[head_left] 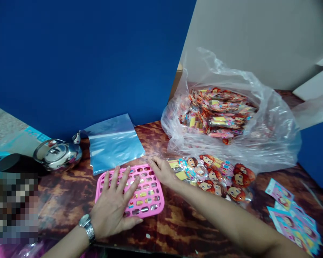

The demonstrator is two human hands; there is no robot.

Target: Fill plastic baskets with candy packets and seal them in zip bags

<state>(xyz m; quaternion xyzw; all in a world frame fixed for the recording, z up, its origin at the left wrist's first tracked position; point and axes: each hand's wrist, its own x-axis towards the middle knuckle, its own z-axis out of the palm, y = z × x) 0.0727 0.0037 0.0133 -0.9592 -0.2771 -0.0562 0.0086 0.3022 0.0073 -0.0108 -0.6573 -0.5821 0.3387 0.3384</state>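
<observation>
A pink slotted plastic basket (157, 200) lies on the wooden table before me, and colourful packed items show through its slots. Across its left part rests my left hand (115, 200), palm down with the fingers spread; a metal watch (87, 227) is on that wrist. My right hand (161, 170) is at the basket's far right corner, its fingers curled on the rim. Just to the right of that hand lie several clear packets with red-haired doll pictures (214, 175). Beyond them, a large clear plastic bag (274, 143) stands open, full of similar packets (220, 107).
Flat clear bags (115, 143) lie behind the basket, against a blue panel (83, 64). A shiny metal kettle (59, 156) stands at the left beside a black object (18, 165). Printed cards (296, 218) are scattered near the right edge of the table (183, 229).
</observation>
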